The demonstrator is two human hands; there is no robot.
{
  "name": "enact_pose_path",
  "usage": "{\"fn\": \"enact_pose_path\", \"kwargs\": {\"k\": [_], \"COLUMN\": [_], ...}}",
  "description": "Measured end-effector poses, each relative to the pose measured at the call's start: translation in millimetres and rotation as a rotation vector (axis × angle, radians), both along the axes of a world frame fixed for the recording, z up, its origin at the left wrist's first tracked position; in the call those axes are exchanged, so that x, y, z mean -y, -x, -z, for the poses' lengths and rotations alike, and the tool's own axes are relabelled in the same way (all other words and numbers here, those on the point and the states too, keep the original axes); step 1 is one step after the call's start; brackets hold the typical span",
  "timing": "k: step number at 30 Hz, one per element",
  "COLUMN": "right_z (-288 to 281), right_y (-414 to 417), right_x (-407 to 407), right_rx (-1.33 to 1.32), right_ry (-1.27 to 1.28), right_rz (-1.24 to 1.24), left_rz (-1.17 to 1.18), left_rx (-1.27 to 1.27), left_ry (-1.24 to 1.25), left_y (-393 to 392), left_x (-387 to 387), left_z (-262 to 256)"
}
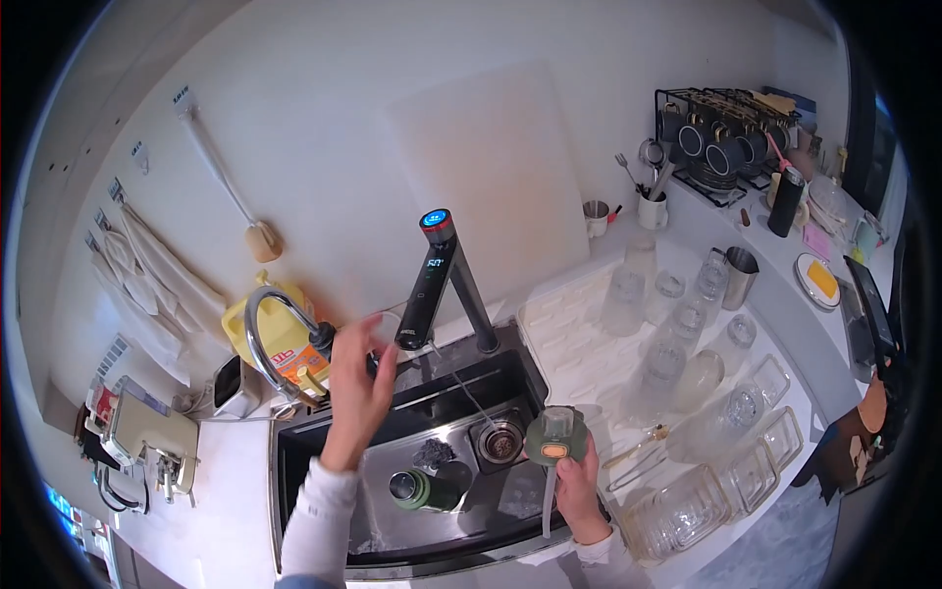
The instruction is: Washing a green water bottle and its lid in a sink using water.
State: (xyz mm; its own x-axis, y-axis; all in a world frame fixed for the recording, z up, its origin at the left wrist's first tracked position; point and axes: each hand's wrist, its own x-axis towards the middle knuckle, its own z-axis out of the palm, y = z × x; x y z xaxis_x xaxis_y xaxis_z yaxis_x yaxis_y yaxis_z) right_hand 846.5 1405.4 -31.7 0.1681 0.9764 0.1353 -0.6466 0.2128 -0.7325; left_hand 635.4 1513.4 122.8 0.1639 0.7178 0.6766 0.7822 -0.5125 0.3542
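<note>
My right hand (575,492) grips a green bottle lid (557,436) with a clear spout cover, an orange button and a pale straw (549,502) hanging below. The lid is above the right side of the sink (368,530). My left hand (356,390) is raised over the sink's left rear, thumb and blurred fingers apart. It is near a curved chrome tap (254,335) with a black nozzle; I see nothing held. A green bottle (427,491) lies in the basin, beside a dark scouring pad (434,453) and a drain strainer (501,442).
A black dispenser tap (427,294) with a lit display stands behind the sink. On the right, a white drying mat (567,324) holds several upturned glasses (664,364) and glass containers (681,508). A yellow jug (246,324) stands at the left rear.
</note>
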Motion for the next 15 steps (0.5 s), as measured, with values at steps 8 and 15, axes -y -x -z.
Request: {"fn": "enact_pose_path", "kwargs": {"k": [8, 15], "right_z": [-1.6, -16.6], "right_y": [1.9, 15.6], "right_x": [6.7, 28.0], "right_rx": [0.036, 0.106], "right_ry": [-0.008, 0.028], "right_rz": [-0.009, -0.08], "left_rz": [-0.247, -0.118], "left_rx": [0.268, 0.472], "left_ry": [0.423, 0.899], "left_y": [132.3, 175.8], "left_x": [127.1, 154.5], "left_z": [142.6, 257.0]}}
